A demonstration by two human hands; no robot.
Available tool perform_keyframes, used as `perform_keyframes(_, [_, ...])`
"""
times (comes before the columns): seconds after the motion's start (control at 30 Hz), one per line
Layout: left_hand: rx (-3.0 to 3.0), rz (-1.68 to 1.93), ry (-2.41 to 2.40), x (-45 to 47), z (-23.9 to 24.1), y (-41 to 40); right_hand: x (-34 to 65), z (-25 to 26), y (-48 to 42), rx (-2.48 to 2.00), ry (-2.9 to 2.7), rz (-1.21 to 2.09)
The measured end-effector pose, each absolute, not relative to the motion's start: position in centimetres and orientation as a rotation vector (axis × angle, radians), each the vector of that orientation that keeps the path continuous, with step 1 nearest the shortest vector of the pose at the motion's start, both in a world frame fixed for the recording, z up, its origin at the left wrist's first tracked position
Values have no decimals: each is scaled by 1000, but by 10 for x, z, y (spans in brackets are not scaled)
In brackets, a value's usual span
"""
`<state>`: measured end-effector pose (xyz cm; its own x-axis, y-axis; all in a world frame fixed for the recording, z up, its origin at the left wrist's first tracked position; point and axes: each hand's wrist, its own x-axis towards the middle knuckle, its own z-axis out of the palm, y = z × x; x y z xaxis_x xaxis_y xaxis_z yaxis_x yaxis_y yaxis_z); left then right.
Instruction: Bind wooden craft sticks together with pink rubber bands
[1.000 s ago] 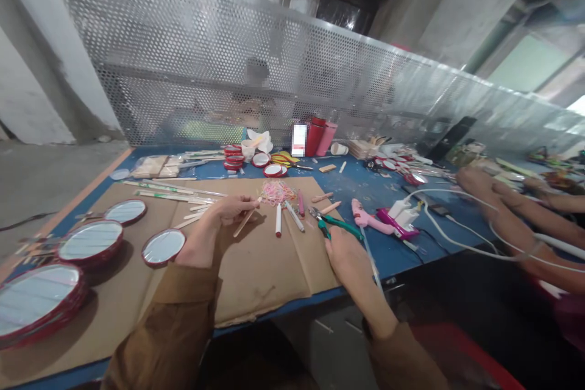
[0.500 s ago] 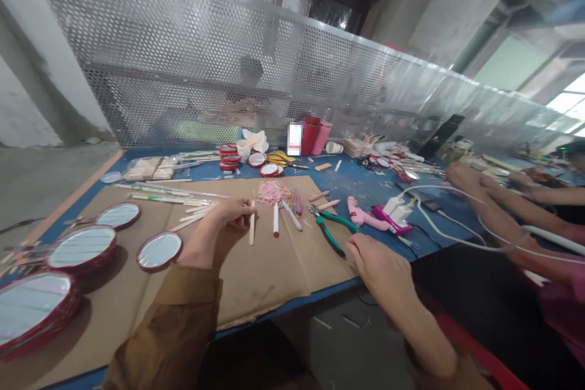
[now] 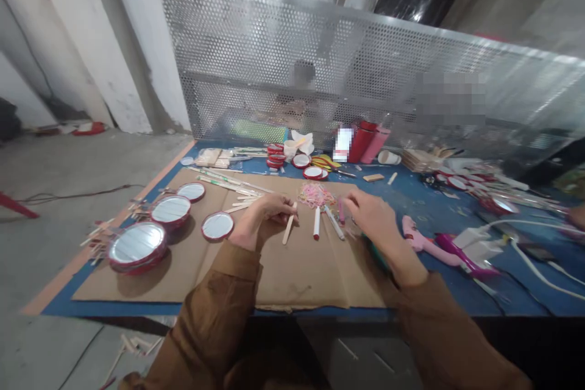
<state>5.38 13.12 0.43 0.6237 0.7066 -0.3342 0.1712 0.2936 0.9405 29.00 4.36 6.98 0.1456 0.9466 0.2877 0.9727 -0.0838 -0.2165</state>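
Note:
My left hand (image 3: pixel 274 209) pinches a flat wooden craft stick (image 3: pixel 289 226), its lower end pointing down over the cardboard sheet (image 3: pixel 301 283). My right hand (image 3: pixel 371 214) is closed beside a small pink stick-like piece (image 3: pixel 341 210); whatever its fingertips hold is hidden. Under the right wrist lie green-handled pliers (image 3: pixel 377 256), mostly covered. Between my hands are a white marker with a red end (image 3: pixel 317 223), a grey-white marker (image 3: pixel 334 223) and a heap of coloured rubber bands (image 3: pixel 316 194). More craft sticks (image 3: pixel 242 202) lie behind my left hand.
Red-rimmed round mirrors (image 3: pixel 137 245) stand and lie at the left. A pink glue gun (image 3: pixel 414 236) and a purple holder with white plugs (image 3: pixel 475 250) sit at the right, with cables. Behind are a phone (image 3: pixel 342 144), a red bottle (image 3: pixel 363 143) and a perforated metal screen (image 3: pixel 256 49).
The view has turned left. My right hand has moved left and away from me, from beside the pliers' handles toward the pink piece. My left hand still holds the craft stick, now more tilted.

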Motion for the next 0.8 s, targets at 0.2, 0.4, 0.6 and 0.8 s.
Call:
perform_keyframes(0.2, [1354,347,988,60,1,136,278,38,106,-1764,-1281,9])
perform_keyframes(0.4, [1266,326,991,60,12,136,310,31,95,-2338,-1428,-18])
perform_keyframes(0.6, [1248,245,876,59,14,137,306,22,99,-2464,-1553,62])
perform_keyframes(0.8, [1412,211,884,60,14,134,305,22,99,-2336,-1505,21])
